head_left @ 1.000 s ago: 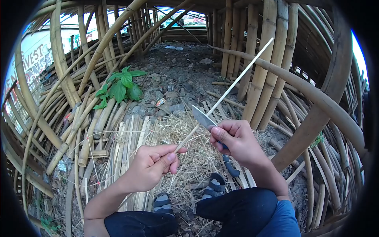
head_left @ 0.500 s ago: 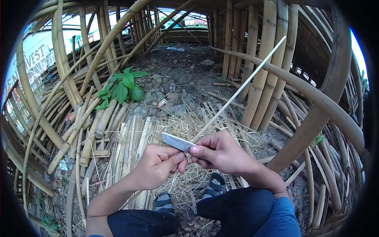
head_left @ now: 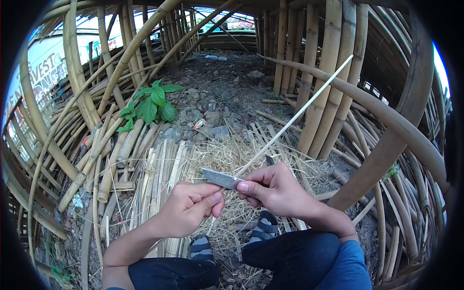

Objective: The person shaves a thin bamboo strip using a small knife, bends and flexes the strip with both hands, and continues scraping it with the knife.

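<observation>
A long pale bamboo strip (head_left: 297, 115) slants from the hands up to the right. My right hand (head_left: 270, 190) is closed on a knife, its thumb pressed on the grey blade (head_left: 218, 178), which points left across the strip. The knife's handle is mostly hidden by the fingers, with a dark end showing above them. Close to the blade's left part, my left hand (head_left: 193, 205) is closed in a pinch around the strip's near end, largely covered by the fingers.
Pale shavings (head_left: 232, 154) cover the ground beneath the hands. Split bamboo slats (head_left: 164, 169) lie at left, near a green plant (head_left: 150, 106). A thick curved pole (head_left: 377, 108) crosses at right, beside upright bamboo poles (head_left: 321, 82). Sandalled feet are below.
My hands have moved slightly apart. The knife has shifted a little down with my right hand, and the strip's far end has dropped slightly to the right.
</observation>
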Demonstrator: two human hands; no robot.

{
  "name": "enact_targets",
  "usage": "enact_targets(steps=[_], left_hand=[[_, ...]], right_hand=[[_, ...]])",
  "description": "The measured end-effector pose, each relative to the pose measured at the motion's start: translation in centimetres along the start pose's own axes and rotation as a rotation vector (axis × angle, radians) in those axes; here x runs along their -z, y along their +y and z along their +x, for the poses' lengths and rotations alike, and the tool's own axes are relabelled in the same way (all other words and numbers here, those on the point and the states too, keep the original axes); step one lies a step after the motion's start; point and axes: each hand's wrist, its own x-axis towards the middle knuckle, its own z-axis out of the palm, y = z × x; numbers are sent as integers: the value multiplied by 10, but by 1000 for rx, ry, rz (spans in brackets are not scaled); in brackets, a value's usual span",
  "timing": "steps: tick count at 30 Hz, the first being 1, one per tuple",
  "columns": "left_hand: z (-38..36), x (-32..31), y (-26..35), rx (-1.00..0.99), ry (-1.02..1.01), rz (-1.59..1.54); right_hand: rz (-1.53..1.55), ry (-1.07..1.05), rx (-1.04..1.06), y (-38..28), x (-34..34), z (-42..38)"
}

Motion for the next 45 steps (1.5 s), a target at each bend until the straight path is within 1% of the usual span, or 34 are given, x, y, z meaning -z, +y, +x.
enact_targets(steps=[4, 6, 7, 9, 10, 12, 15, 17, 19, 20, 21, 22, 23, 24, 25, 26, 28, 29, 32, 34, 36, 39, 41, 45], left_hand=[[-3, 2, -1, -51, -34, 48], [-6, 1, -3, 56, 62, -187], [-7, 2, -4, 58, 59, -190], [-11, 7, -8, -7, 15, -43], [-13, 9, -10, -9, 9, -49], [-15, 11, -15, -64, -21, 36], [-25, 16, -18, -7, -13, -2], [-31, 21, -17, 14, -17, -12], [-37, 24, -15, 12, -46, 84], [-35, 24, -18, 12, -50, 81], [-33, 24, -22, 45, -46, 20], [-32, 23, -27, 79, -39, -43], [-29, 21, -28, 86, -32, -49], [-23, 19, -26, 125, -39, -152], [-18, 18, -25, 164, -46, -254], [-14, 18, -25, 168, -39, -257], [-7, 19, -27, 198, -39, -419], [-6, 21, -34, 158, -72, -434], [-6, 22, -28, 151, -82, -463], [-8, 20, -26, 140, -73, -422], [-9, 22, -25, 96, -119, -439], [-9, 20, -22, 130, -97, -488], [-11, 23, -25, 137, -120, -472], [-14, 25, -29, 155, -146, -458]], right_hand=[[-27, -5, -39, -2, 1, -3], [-57, 153, 14, 1, 5, -3], [-5, 213, -2, -1, 10, -3], [-13, 193, -18, 0, 18, -4], [-21, 173, -31, 0, 20, -6], [-41, 195, -56, 0, 23, -7], [-4, 218, -76, 6, 33, -7], [105, 347, -41, 7, 43, -7], [115, 362, -49, 7, 46, -9], [127, 364, -57, 7, 47, -9], [157, 304, -74, 10, 45, -8], [156, 299, -80, 13, 41, -5], [123, 197, -97, 16, 33, -1], [91, 92, -113, 17, 25, 4], [70, 34, -151, 13, 15, 6], [26, -34, -139, 16, 7, 10], [18, -146, -100, 21, -7, 16], [20, -153, -99, 19, -10, 16], [31, -156, -88, 10, -18, 16], [12, -133, -77, 8, -15, 12], [16, -135, -85, 7, -12, 10], [-3, -116, -91, 9, -8, 8], [-21, -27, -35, 14, -5, 8], [-38, -55, -98, 14, -1, 5]])
